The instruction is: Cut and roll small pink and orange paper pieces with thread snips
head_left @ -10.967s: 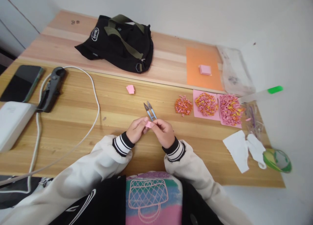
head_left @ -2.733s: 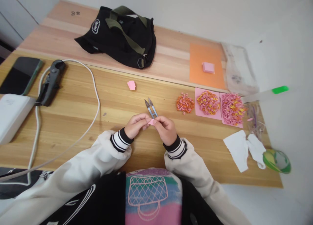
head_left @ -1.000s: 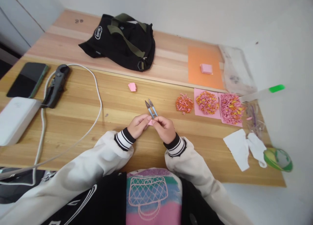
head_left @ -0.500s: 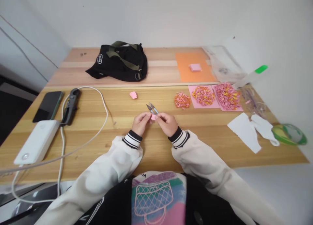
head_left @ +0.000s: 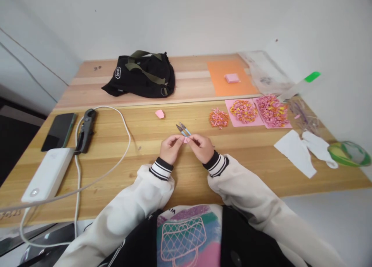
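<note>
My left hand (head_left: 171, 148) and my right hand (head_left: 201, 147) meet over the middle of the table. Between their thumbs and fingertips they pinch a small piece of pink paper (head_left: 185, 140), mostly covered by the fingers. Just beyond the fingertips lie thread snips (head_left: 183, 130) with dark blades pointing away from me; their near end is hidden behind my hands. Farther off, a small folded pink paper piece (head_left: 159, 114) rests on the wood. To the right sits a loose heap of thin pink and orange paper rolls (head_left: 218, 118).
Two pink sheets bear heaps of pink and yellow bits (head_left: 243, 111). Behind them are an orange sheet (head_left: 219, 88) and a pink paper stack (head_left: 231, 78). White paper scraps (head_left: 295, 152) and a green tape roll (head_left: 348, 154) lie right; a black bag (head_left: 145, 79), phone (head_left: 59, 131) and power bank (head_left: 49, 174) left.
The pink paper between my fingers shows less and looks more folded or curled. My hands stay together at the same spot; the whole view has shifted slightly.
</note>
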`<state>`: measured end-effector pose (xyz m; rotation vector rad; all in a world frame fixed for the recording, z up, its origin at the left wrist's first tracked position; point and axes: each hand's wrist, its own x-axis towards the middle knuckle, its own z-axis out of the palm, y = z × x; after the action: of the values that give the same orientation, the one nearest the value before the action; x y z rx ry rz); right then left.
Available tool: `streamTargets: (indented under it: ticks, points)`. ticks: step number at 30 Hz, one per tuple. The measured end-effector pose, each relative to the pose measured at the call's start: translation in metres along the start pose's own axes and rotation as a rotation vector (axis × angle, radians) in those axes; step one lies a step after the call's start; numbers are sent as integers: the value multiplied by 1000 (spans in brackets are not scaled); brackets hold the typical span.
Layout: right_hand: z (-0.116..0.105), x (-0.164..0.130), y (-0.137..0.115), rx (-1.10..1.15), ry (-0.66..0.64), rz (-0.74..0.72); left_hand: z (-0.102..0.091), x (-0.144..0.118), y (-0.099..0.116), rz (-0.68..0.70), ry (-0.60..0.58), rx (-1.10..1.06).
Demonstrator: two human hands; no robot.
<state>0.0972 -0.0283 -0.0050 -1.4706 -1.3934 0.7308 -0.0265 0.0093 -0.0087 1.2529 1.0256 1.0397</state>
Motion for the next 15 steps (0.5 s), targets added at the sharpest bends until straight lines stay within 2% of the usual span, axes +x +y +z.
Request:
streamTargets:
  ticks: [9,15]
  points:
    - [-2,0,-1,-14,-31,2,-1,1,-1,-100,-7,-109]
    - [-3,0,-3,-27,-41,18,1,-1,3,-95,-34,-55]
